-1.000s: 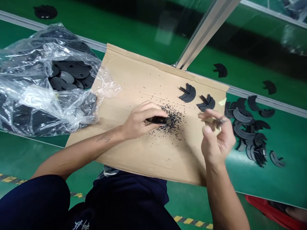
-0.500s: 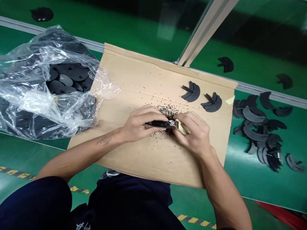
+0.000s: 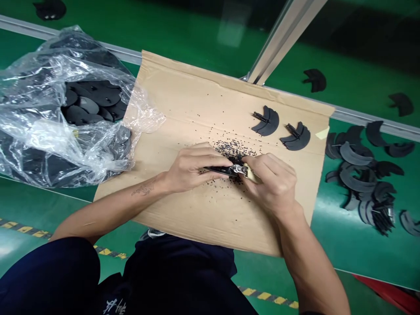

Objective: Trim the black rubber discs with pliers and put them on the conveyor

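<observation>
My right hand (image 3: 274,181) is wrapped round a pair of small cutting pliers (image 3: 239,169) with a metal head and a cream handle. The pliers' jaws point left, against a thin black plastic piece (image 3: 218,170) that my left hand (image 3: 193,168) pinches between thumb and fingers. Most of that piece is hidden by my fingers. Below and around both hands, tiny black scraps (image 3: 229,146) lie scattered on a cardboard sheet (image 3: 183,214). Beyond my right hand, two curved black parts (image 3: 267,121) with stems rest on the cardboard.
To the left, a clear plastic bag (image 3: 39,96) holds black rounded parts (image 3: 98,98). Many curved black parts (image 3: 357,177) are piled on the green table (image 3: 354,245) at right. A metal post (image 3: 275,39) rises behind the cardboard, from a metal rail (image 3: 121,52).
The view has shifted slightly. My right hand has turned a little around the pliers, and less of the cream handle shows. Both hands keep their holds.
</observation>
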`<state>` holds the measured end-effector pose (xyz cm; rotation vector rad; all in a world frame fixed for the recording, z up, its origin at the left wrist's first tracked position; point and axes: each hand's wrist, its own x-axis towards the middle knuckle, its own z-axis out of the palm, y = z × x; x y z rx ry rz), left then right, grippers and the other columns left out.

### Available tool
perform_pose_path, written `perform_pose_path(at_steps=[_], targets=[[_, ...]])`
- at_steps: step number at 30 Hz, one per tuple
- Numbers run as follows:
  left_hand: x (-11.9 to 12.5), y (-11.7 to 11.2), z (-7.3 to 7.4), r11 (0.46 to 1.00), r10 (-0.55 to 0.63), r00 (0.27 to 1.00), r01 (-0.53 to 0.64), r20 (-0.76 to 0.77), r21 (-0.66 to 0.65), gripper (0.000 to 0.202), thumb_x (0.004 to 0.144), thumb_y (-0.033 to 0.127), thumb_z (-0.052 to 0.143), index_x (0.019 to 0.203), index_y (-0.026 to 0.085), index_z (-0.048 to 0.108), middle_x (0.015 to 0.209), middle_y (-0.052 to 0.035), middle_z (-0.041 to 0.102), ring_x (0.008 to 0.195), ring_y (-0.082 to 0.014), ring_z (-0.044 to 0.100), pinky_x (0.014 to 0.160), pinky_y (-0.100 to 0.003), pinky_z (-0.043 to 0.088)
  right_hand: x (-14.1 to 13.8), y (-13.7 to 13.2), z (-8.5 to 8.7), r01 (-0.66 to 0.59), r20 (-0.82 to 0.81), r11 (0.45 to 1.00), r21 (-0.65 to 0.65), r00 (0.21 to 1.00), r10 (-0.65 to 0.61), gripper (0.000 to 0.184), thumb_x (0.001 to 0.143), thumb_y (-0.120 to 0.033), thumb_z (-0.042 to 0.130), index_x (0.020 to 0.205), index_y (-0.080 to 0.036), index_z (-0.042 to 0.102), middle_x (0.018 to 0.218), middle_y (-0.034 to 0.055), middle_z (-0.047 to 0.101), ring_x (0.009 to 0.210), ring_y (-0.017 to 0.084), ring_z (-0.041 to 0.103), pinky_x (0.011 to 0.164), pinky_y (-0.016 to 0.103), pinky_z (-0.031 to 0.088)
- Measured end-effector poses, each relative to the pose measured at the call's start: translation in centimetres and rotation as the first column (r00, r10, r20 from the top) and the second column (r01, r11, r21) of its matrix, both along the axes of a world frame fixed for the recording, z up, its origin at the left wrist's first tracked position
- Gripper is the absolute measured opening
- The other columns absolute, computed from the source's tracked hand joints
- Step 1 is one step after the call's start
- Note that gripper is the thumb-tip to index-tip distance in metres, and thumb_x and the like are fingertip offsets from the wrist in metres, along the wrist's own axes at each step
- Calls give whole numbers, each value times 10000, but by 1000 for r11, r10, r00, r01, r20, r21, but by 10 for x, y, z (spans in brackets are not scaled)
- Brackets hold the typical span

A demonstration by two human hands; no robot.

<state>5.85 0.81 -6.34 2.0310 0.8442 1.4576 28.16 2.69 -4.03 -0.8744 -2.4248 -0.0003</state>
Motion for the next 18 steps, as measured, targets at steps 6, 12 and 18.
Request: perform_pose_path(at_steps=[6,12,18], targets=[[0,0,1,999,8,1000,-9,-19,-35,203,853,361,768,999,221,753,869,-20,767,820,-126,675,781,-294,536,3,0,-3,4,-50,994,-112,999,-9,147,922,-132,532,880,-199,656,662,21,635,572,146,551,536,299,413],[-4,-1,6,995,79,996,-81,-36,-55,249,816,363,800,1007,211,747,891,-27,680,808,-113,642,669,-232,520,-1,-3,4,-22,-306,909,-415,945,-117,137,870,-291,722,975,-217,672,778,14,697,621,143,601,557,283,472],[-5,-2,5,983,127,953,-84,-274,165,73,936,245,665,975,185,675,905,-30,712,817,-124,663,704,-242,532,-8,-14,2,-112,-245,977,-182,967,66,73,898,-192,651,960,-200,688,715,21,669,615,152,587,571,311,445]])
